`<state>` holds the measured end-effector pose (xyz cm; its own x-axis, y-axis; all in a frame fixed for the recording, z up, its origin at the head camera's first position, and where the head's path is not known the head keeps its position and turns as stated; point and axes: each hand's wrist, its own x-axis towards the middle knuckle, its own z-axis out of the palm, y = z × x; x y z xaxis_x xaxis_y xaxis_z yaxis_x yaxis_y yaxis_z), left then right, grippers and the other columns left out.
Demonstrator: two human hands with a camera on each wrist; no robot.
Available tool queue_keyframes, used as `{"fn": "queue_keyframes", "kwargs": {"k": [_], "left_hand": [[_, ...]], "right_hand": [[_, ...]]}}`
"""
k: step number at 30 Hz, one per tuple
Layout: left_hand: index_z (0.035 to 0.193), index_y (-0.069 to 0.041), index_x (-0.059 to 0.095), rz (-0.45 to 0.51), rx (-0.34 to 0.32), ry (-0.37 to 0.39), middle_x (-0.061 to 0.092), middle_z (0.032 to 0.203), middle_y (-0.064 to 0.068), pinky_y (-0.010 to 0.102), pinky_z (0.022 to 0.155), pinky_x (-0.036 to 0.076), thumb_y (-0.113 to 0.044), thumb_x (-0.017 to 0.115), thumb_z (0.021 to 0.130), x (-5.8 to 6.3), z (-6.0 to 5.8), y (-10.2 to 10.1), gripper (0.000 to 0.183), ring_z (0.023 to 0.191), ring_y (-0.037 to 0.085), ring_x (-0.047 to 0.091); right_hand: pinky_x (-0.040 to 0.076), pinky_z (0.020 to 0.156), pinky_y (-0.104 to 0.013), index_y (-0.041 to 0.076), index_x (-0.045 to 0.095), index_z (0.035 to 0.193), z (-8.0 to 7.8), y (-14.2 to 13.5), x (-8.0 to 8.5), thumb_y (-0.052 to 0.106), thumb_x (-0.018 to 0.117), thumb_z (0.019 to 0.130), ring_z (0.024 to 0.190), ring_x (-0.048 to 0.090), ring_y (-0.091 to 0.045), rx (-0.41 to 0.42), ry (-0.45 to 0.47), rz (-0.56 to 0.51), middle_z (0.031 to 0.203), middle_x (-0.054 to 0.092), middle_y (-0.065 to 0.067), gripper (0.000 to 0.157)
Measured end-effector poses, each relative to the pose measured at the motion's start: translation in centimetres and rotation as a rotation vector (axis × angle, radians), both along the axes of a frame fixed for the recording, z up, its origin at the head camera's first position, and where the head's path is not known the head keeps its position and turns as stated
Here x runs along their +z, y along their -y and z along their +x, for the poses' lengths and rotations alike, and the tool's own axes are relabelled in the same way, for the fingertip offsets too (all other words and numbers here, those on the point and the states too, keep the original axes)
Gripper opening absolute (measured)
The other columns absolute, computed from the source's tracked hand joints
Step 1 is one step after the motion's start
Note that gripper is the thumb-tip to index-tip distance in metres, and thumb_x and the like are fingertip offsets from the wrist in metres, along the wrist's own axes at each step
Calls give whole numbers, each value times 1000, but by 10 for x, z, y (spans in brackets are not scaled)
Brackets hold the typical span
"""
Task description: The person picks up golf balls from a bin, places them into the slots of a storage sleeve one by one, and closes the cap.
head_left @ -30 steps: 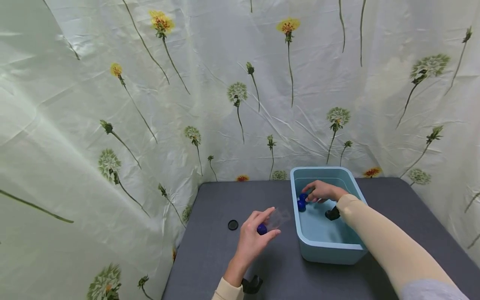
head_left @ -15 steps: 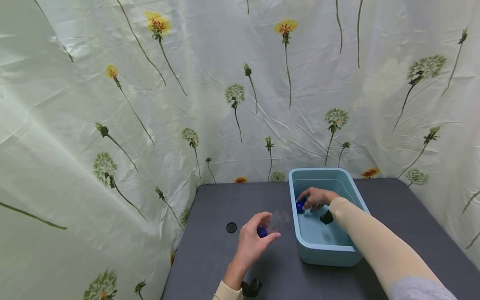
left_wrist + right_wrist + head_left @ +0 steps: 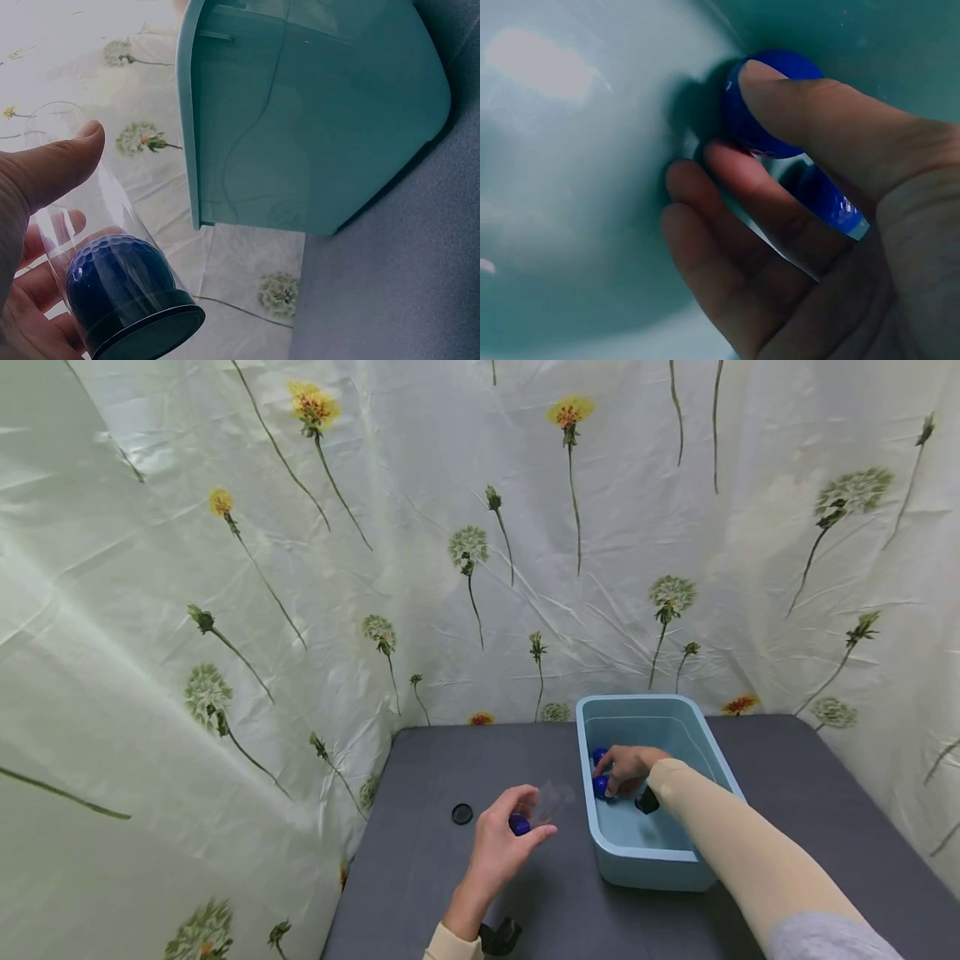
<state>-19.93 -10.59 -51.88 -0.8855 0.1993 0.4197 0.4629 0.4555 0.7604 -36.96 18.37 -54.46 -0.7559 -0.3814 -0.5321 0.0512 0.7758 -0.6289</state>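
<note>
My right hand [image 3: 630, 767] is down inside the bin [image 3: 651, 853], with the thumb and forefinger pinching one ball [image 3: 601, 787], deep blue, close to the bin's left wall. My other fingers are bent loosely below it, as the right wrist view shows. A second ball [image 3: 599, 756], also blue, lies just beyond my fingers near the same wall, partly hidden by them

My left hand [image 3: 497, 846] is outside the bin, to its left, curled round a clear tube [image 3: 112, 195], thumb on one side and fingers on the other. A third ball [image 3: 120, 274] sits inside the tube at the end that has a black base [image 3: 154, 337]; the clear end slants away from my palm towards the bin

Left of that hand, well apart from the bin, a round black cap [image 3: 462, 814] lies flat on the dark grey table [image 3: 420, 868]. The bin, pale blue, stands upright on the same table. A cream sleeve [image 3: 738, 835] covers my right forearm, crossing over the bin's right rim. Behind everything hangs a whitish, creased curtain [image 3: 420, 527] printed with dandelions, some yellow, some gone to seed
</note>
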Motion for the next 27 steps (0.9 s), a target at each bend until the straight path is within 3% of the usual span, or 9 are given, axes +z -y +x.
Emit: {"fn": "queue_keyframes", "kwargs": {"k": [4, 10, 15, 21, 27], "left_hand": [[127, -30, 62, -10, 6, 22, 65, 111, -12, 30, 82, 55, -40, 84, 80, -2, 3, 0, 52, 95, 6, 63], [126, -30, 62, 15, -9, 42, 65, 110, -12, 30, 82, 54, -39, 84, 81, -3, 4, 0, 51, 95, 7, 63], [126, -29, 62, 21, -9, 38, 65, 110, -11, 30, 81, 55, -35, 85, 81, -3, 4, 1, 50, 94, 8, 63], [128, -28, 62, 21, -9, 30, 65, 110, -10, 30, 80, 55, -36, 84, 82, -5, 4, 2, 51, 94, 9, 63], [128, -28, 63, 21, -3, 54, 65, 110, -10, 30, 80, 55, -38, 83, 83, -5, 6, 2, 50, 94, 9, 63]], "right_hand": [[58, 75, -41, 7, 65, 129, 5, 6, -2, 0, 79, 83, 82, 69, -27, 4, 36, 23, 96, 66, -11, 48], [57, 81, -44, 8, 65, 128, 7, 3, 4, 1, 78, 84, 87, 70, -26, 49, 57, 62, 94, 68, -9, 46], [58, 78, -42, 6, 65, 127, 6, -2, 17, 3, 79, 84, 84, 70, -22, 119, 4, 98, 91, 70, -6, 45], [58, 74, -37, 6, 68, 108, 5, -5, 28, 3, 81, 81, 80, 67, -19, 153, -38, 115, 90, 68, -7, 30], [57, 70, -34, 9, 70, 102, 13, -10, 41, 6, 86, 77, 81, 64, -18, 225, -125, 103, 90, 66, -3, 30]]}}
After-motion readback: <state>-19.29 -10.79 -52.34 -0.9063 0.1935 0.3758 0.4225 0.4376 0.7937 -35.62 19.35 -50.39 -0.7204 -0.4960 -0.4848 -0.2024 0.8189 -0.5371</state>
